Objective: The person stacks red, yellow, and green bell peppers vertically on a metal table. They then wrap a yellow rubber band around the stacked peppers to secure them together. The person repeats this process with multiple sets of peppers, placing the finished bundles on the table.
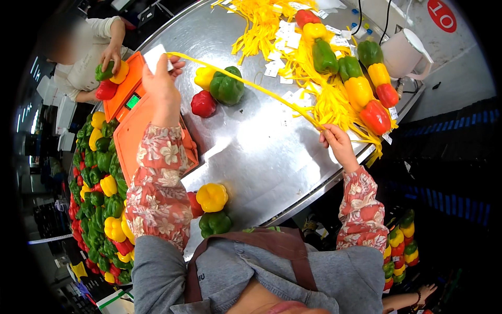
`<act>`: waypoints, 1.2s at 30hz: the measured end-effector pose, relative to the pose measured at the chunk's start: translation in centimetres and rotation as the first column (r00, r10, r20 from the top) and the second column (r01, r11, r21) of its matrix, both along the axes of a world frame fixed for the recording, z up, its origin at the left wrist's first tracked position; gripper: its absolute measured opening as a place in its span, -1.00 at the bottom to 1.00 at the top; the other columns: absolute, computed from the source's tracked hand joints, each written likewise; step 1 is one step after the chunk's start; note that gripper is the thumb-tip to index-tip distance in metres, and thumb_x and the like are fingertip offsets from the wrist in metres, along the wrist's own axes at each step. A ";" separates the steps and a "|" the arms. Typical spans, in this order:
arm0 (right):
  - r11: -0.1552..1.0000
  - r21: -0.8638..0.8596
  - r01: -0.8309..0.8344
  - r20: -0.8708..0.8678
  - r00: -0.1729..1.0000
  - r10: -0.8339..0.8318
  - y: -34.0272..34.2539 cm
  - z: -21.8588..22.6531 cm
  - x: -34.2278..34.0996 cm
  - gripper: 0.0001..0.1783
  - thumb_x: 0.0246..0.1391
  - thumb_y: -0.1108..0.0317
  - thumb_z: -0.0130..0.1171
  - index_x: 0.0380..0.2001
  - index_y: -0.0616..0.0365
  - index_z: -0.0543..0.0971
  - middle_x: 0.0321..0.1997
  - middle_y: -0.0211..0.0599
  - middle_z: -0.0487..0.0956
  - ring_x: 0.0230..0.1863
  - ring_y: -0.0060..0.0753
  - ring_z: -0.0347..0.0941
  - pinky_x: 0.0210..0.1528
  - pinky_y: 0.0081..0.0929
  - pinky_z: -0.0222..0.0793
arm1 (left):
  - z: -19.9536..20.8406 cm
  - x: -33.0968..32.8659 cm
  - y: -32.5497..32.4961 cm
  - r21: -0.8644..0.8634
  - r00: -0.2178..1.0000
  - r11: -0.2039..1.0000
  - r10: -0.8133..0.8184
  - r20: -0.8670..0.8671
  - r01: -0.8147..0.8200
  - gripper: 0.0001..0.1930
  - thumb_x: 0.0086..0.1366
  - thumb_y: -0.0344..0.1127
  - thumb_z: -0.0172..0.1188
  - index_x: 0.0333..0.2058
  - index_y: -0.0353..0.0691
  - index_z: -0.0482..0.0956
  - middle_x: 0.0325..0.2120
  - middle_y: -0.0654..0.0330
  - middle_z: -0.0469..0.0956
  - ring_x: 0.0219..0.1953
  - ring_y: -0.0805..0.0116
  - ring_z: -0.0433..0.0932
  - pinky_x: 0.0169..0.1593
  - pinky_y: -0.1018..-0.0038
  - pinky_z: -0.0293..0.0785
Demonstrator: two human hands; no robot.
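A long yellow net strip stretches taut across the steel table between my two hands. My left hand is closed on its far-left end, where a white tag shows at the fingers. My right hand pinches the other end near the table's right edge. Under the strip, a yellow pepper, a green pepper and a red pepper sit together. Closer to my body lie another yellow pepper, a green one and a partly hidden red one.
Tagged yellow strips are heaped at the far right, with peppers in rows of three on them. Beyond stands a white kettle. An orange scale is at left, above piled peppers. Another person's hand holds peppers there.
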State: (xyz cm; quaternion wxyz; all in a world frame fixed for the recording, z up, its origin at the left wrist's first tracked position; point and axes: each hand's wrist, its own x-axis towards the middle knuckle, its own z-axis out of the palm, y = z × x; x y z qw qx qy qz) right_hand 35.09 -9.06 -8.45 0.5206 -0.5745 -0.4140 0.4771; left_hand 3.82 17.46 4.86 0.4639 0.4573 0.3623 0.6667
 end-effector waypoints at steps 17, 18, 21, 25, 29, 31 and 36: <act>0.972 -0.003 -0.235 -0.203 0.952 0.229 -3.2 5.4 -12.8 -0.79 0.04 0.37 0.11 -0.62 0.17 0.41 -0.62 -0.55 0.37 -0.56 -0.77 0.22 -0.52 -0.74 0.14 | -4.5 2.4 -22.3 -0.412 0.339 0.438 -0.894 -0.293 0.799 -0.69 0.11 -0.47 0.18 -0.17 -0.27 0.31 -0.32 0.24 0.41 -0.25 0.49 0.43 -0.18 0.53 0.43; 0.973 -0.006 -0.232 -0.416 0.885 0.209 -3.3 5.7 -14.2 -0.74 0.09 0.31 0.06 -0.63 0.15 0.38 -0.65 -0.51 0.36 -0.61 -0.73 0.22 -0.57 -0.71 0.12 | -4.7 1.7 -23.3 -0.360 0.405 0.390 -0.914 -0.036 0.848 -0.78 0.19 -0.48 0.09 -0.19 -0.28 0.31 -0.34 0.23 0.41 -0.29 0.45 0.45 -0.20 0.52 0.42; 0.954 -0.014 -0.299 -0.614 0.756 0.228 -4.7 6.9 -16.0 -0.73 0.14 0.24 -0.01 -0.58 0.13 0.37 -0.66 -0.47 0.35 -0.65 -0.66 0.19 -0.59 -0.69 0.09 | -4.1 -0.6 -25.5 -0.333 0.485 0.480 -0.871 -0.073 0.812 -0.76 0.24 -0.47 0.01 -0.11 -0.29 0.30 -0.40 0.23 0.40 -0.38 0.46 0.43 -0.29 0.55 0.39; 0.938 0.041 -0.344 -0.744 0.617 0.258 -3.8 7.7 -16.8 -0.73 0.15 0.20 -0.02 -0.54 0.13 0.38 -0.66 -0.45 0.36 -0.65 -0.63 0.17 -0.57 -0.67 0.09 | -3.8 -3.9 -26.1 -0.293 0.499 0.516 -0.856 -0.137 0.805 -0.74 0.25 -0.46 0.00 -0.07 -0.28 0.39 -0.48 0.26 0.37 -0.47 0.52 0.39 -0.38 0.61 0.34; 0.922 0.003 -0.386 -0.716 0.643 0.271 -5.2 9.2 -18.2 -0.74 0.12 0.21 0.01 -0.54 0.12 0.38 -0.66 -0.45 0.35 -0.65 -0.62 0.18 -0.56 -0.65 0.10 | -3.0 -6.9 -28.2 -0.136 0.496 0.637 -0.700 -0.514 0.759 -0.76 0.18 -0.45 0.08 -0.15 -0.22 0.50 -0.49 0.22 0.39 -0.48 0.46 0.40 -0.41 0.54 0.32; 0.906 -0.003 -0.424 -0.691 0.655 0.304 -5.6 9.7 -19.0 -0.75 0.12 0.22 0.02 -0.55 0.11 0.39 -0.64 -0.44 0.37 -0.65 -0.62 0.18 -0.56 -0.64 0.10 | -3.0 -7.6 -29.3 0.046 0.545 0.691 -0.526 -0.653 0.722 -0.78 0.12 -0.40 0.15 -0.21 -0.20 0.51 -0.50 0.18 0.39 -0.49 0.37 0.40 -0.41 0.47 0.32; 0.972 -0.058 -0.229 -0.623 0.769 0.144 -5.7 11.2 -21.0 -0.74 0.15 0.20 -0.05 -0.55 0.08 0.38 -0.52 -0.39 0.43 -0.44 -0.51 0.29 -0.38 -0.55 0.22 | -0.9 -9.0 -30.5 0.240 0.586 0.681 -0.334 -0.739 0.691 -0.89 0.13 -0.34 0.14 -0.45 -0.25 0.46 -0.47 0.21 0.37 -0.40 0.38 0.38 -0.28 0.51 0.32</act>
